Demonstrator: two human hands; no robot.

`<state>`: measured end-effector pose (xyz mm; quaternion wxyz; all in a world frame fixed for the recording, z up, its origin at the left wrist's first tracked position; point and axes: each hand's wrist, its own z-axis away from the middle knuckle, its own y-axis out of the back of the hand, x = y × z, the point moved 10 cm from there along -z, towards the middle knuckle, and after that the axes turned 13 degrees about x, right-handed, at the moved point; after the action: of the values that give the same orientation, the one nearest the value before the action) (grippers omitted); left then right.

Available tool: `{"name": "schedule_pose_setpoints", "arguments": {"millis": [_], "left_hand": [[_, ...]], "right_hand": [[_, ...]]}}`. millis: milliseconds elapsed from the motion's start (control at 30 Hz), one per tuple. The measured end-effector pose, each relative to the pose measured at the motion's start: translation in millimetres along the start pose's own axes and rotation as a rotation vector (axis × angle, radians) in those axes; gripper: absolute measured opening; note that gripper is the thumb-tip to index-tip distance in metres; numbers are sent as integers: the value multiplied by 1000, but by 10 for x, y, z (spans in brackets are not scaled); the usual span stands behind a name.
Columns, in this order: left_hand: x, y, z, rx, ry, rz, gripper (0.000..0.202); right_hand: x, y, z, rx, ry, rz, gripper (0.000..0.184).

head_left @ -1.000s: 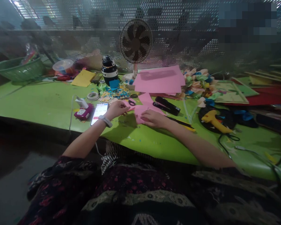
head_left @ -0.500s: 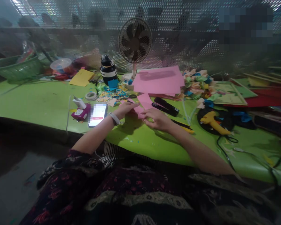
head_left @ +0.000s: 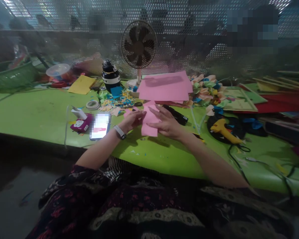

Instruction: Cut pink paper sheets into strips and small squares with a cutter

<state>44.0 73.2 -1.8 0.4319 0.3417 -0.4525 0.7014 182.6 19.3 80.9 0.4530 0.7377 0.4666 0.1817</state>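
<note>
A small piece of pink paper (head_left: 149, 123) is held up just above the green table (head_left: 40, 109), between both hands. My left hand (head_left: 132, 120) pinches its left edge; a watch sits on that wrist. My right hand (head_left: 166, 123) grips the right side, fingers partly stretched over the sheet. A larger stack of pink sheets (head_left: 164, 87) lies flat behind, under the fan.
A lit phone (head_left: 99, 125) and a small pink device (head_left: 79, 123) lie left of my hands. A black stapler (head_left: 175, 114), yellow glue gun (head_left: 223, 130) with cable, paper flowers (head_left: 206, 89), scraps, tape roll (head_left: 92, 105), bottle (head_left: 110, 76), desk fan (head_left: 139, 44) and green basket (head_left: 10, 75) crowd the table.
The pink piece was lying on the table under my hands; both hands have since lifted it and hold it upright. The view has shifted slightly right.
</note>
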Motion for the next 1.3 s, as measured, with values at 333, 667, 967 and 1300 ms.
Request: {"name": "schedule_pose_setpoints", "arguments": {"millis": [333,667,967,1300], "left_hand": [[35,-133,209,-90,-64,152,17],[69,-262,342,-219,-222,165,37],[57,-155,267,-89,-288,126,27],[76,-168,331,-91,-311,92,42]], "right_hand": [[230,185,89,405,-409,-145,27],[496,0,231,564,-739,-628,53],[429,-40,207,537,-747,-739,50],[597,-45,259,629,-839,-826,59]]}}
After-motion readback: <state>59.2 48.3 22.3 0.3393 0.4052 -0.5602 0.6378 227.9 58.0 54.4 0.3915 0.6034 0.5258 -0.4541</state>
